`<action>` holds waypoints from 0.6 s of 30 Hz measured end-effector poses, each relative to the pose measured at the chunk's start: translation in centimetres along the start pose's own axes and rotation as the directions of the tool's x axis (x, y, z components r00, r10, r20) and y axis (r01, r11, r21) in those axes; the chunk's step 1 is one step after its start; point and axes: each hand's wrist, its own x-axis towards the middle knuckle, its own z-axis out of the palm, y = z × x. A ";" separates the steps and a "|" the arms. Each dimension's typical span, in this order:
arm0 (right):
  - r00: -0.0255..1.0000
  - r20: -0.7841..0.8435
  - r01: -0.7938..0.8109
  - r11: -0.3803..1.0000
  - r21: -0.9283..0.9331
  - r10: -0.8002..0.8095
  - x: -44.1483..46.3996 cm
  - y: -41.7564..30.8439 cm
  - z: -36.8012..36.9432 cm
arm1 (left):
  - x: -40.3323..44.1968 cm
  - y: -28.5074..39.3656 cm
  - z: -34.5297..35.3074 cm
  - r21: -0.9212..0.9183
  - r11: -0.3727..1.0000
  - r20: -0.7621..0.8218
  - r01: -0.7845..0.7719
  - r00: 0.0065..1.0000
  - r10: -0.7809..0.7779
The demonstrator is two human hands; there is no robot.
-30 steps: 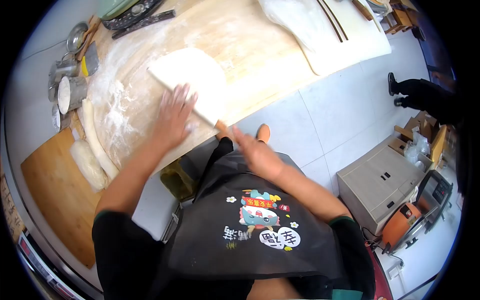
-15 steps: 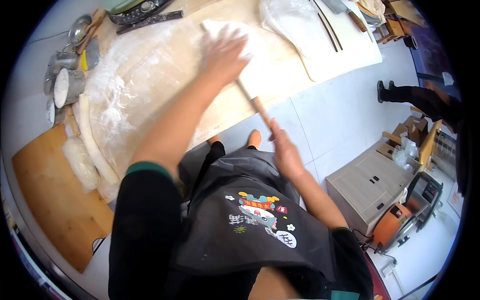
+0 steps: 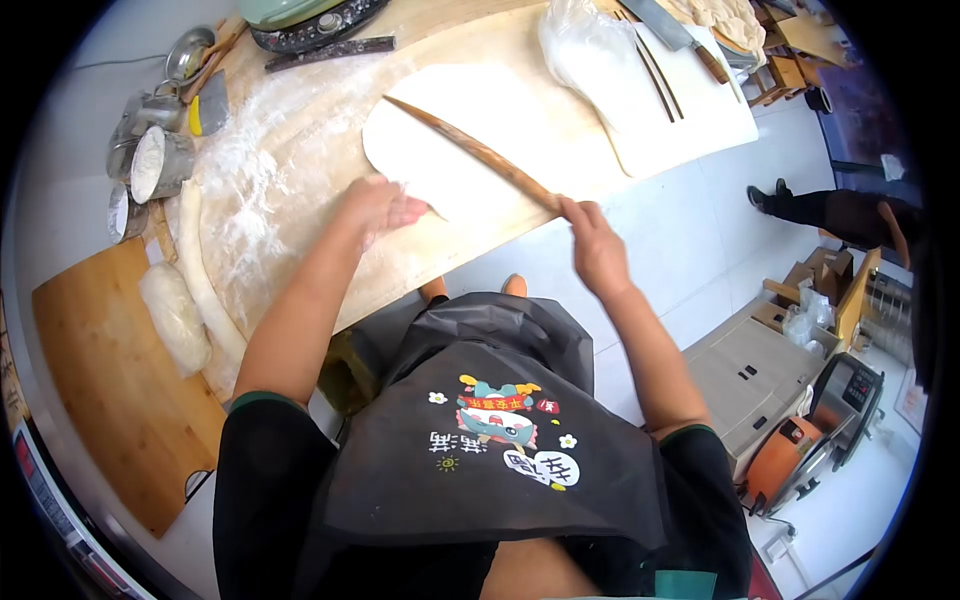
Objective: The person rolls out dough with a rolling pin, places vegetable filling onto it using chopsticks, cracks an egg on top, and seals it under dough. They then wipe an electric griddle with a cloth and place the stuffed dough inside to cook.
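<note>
A wide, thin sheet of white dough (image 3: 470, 100) lies spread on the floured wooden board. Across it slants a long tapered rolling pin (image 3: 470, 147), its far tip near the sheet's back left. My right hand (image 3: 598, 248) is closed around the pin's near end, just past the board's front edge. At the sheet's front left edge is my left hand (image 3: 382, 210), fingers stretched out and slightly blurred. Its fingertips are by the dough's rim; I cannot tell whether they touch it.
Dough rolls (image 3: 195, 260) and a flour cup (image 3: 160, 165) sit at the left. A scraper (image 3: 208, 105) lies nearby. To the right, a white cutting board (image 3: 690, 130) bears a plastic bag (image 3: 575, 45), chopsticks (image 3: 655, 65) and a knife (image 3: 680, 35). Another person's legs (image 3: 800, 205) show far right.
My left hand has come off the dough toward me and left. The sheet, earlier partly covered by my hand, now lies broad and flat, with the pin on top. My right hand moved slightly rightward.
</note>
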 end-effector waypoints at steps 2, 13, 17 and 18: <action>0.999 0.011 0.047 0.999 0.006 -0.047 0.1 2.1 -1.4 | 0.2 3.8 1.0 -0.183 0.968 0.030 -0.171 0.983 0.179; 0.792 0.599 -0.514 0.398 0.760 -0.121 4.7 2.4 -7.8 | -12.1 0.3 5.9 -0.332 0.703 -0.441 -0.629 0.763 0.473; 0.784 0.566 -0.386 0.512 0.767 -0.256 6.6 2.6 -13.9 | -15.1 -11.2 9.4 -0.291 0.824 -0.501 -0.486 0.811 0.302; 0.800 0.531 -0.320 0.550 0.772 -0.280 6.8 2.5 -14.9 | -16.4 -13.0 10.5 -0.241 0.851 -0.508 -0.467 0.808 0.299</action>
